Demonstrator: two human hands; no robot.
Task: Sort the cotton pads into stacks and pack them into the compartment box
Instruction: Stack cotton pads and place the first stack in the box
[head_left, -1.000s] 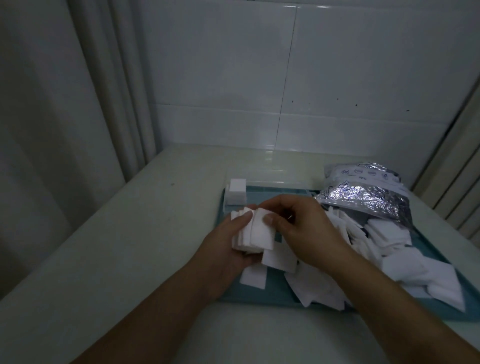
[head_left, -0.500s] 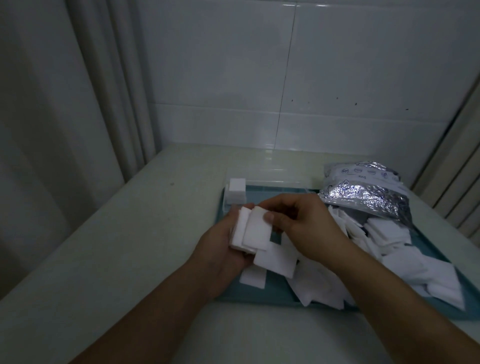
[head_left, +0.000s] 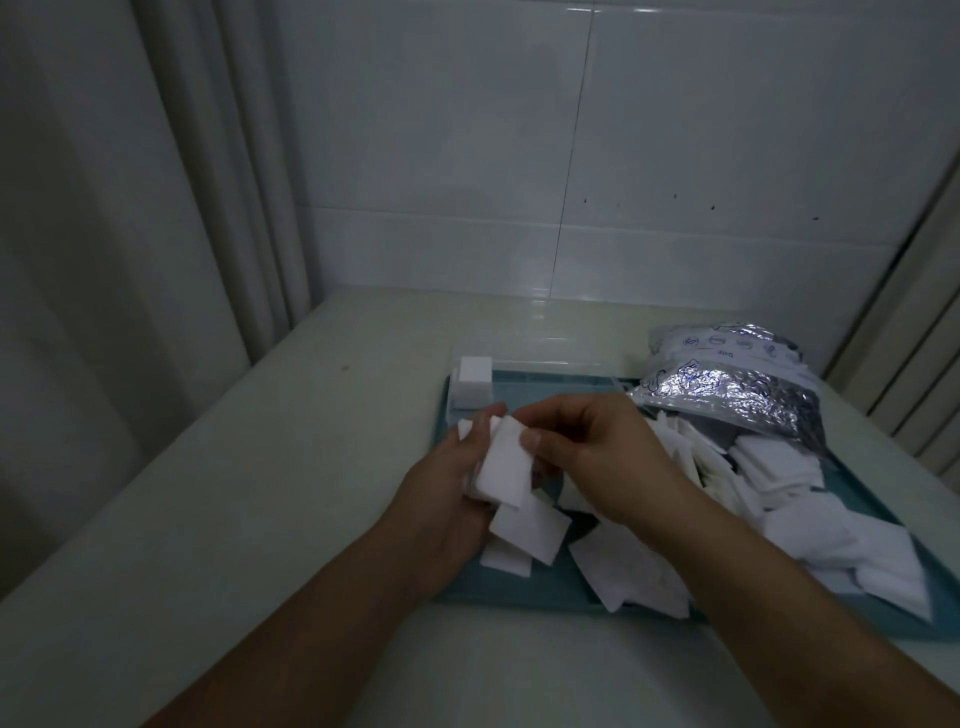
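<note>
Over the blue tray (head_left: 519, 590), our left hand (head_left: 441, 499) grips a stack of cotton pads (head_left: 501, 467); our right hand (head_left: 597, 457) pinches its top pad.

pale table (head_left: 260, 519) bears teal tray (head_left: 519, 590).

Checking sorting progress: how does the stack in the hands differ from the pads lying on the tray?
The held stack is gathered between the left hand and right hand, above the tray. The loose pads lie scattered and overlapping on the tray, untouched. Both are white and squarish.
</note>
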